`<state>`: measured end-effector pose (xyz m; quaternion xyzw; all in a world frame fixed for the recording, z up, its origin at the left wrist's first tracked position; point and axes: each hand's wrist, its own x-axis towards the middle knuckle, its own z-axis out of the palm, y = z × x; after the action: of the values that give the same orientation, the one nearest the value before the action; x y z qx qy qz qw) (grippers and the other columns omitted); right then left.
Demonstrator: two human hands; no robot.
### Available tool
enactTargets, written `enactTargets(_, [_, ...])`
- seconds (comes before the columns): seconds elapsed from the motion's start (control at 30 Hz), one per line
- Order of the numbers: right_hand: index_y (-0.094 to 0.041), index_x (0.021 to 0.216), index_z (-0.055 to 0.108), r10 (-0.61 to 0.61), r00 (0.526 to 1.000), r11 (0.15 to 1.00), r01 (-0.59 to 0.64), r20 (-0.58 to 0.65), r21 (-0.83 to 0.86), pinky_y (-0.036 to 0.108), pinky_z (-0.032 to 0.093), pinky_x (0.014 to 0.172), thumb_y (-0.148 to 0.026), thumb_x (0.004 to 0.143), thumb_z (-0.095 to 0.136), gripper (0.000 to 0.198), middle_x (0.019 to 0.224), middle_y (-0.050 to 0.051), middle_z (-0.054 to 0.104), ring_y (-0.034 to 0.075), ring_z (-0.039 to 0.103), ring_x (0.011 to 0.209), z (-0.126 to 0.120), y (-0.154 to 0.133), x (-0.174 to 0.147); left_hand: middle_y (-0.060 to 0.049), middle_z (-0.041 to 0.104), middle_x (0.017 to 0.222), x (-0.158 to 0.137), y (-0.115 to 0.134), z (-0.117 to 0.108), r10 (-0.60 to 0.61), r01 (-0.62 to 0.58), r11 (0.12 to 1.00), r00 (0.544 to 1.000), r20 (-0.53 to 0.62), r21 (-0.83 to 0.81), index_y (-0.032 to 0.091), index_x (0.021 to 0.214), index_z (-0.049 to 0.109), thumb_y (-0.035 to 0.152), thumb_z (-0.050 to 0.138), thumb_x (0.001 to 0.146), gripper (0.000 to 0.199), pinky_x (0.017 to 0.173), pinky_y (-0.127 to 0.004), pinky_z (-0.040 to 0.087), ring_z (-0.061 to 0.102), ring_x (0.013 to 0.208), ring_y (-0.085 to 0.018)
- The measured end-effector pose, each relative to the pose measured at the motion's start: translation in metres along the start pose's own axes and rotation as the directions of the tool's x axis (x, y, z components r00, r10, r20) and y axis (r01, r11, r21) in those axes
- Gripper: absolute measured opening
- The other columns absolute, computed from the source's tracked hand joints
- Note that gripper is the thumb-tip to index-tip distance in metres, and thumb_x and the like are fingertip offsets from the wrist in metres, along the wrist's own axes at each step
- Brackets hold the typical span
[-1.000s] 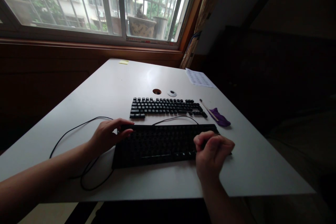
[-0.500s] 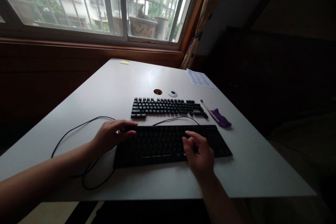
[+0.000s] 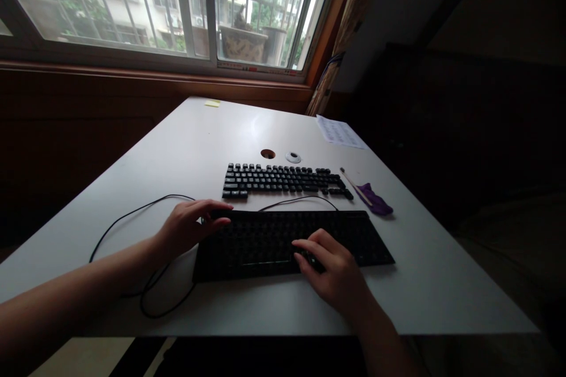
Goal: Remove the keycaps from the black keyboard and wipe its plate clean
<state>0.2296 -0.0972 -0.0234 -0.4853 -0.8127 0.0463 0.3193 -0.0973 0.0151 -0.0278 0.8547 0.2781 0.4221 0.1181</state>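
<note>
A black keyboard (image 3: 260, 235) lies near the front edge of the desk, its key area mostly dark and hard to make out. At its back left corner is my left hand (image 3: 188, 224), thumb over the top and fingers along the back edge, gripping it. My right hand (image 3: 331, 265) is over the right part of the front key rows. Its thumb and index finger curl toward each other there; whatever sits between the tips is too dark to name. Behind the keyboard, loose black keycaps (image 3: 278, 179) stand in rows in keyboard order.
A brush (image 3: 354, 184) lies beside a purple cloth (image 3: 375, 200) on the right. Black cable (image 3: 128, 212) loops at the left. Farther back are a round cable hole (image 3: 267, 154), its grey cover (image 3: 293, 157), a printed sheet (image 3: 339, 131) and a yellow note (image 3: 212, 103).
My right hand has moved left and toward me, down to the front key rows, with its thumb and index finger lowered. My left hand stays at the keyboard's corner.
</note>
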Motion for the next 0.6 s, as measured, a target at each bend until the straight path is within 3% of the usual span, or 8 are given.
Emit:
enactTargets(0.23, [-0.021, 0.12, 0.069, 0.014, 0.993, 0.999, -0.008, 0.12, -0.049, 0.035, 0.055, 0.076, -0.018, 0.093, 0.062, 0.028, 0.095, 0.007, 0.062, 0.021, 0.064, 0.084, -0.0025, -0.0032, -0.0091, -0.002, 0.079, 0.086, 0.0004, -0.0005, 0.0003, 0.005, -0.005, 1.0, 1.0, -0.008, 0.019, 0.018, 0.106, 0.072, 0.041, 0.068, 0.097, 0.025, 0.057, -0.018, 0.053, 0.063, 0.053, -0.008])
enactTargets(0.6, [-0.022, 0.115, 0.07, 0.019, 0.988, 0.999, -0.013, 0.154, -0.037, 0.035, 0.053, 0.075, -0.015, 0.092, 0.063, 0.025, 0.093, 0.006, 0.062, 0.021, 0.063, 0.083, -0.0021, -0.0013, -0.0102, -0.001, 0.079, 0.087, 0.0004, -0.0017, 0.0, 0.015, -0.016, 1.0, 1.0, 0.005, 0.024, 0.019, 0.106, 0.072, 0.04, 0.068, 0.097, 0.024, 0.058, -0.018, 0.053, 0.063, 0.053, -0.008])
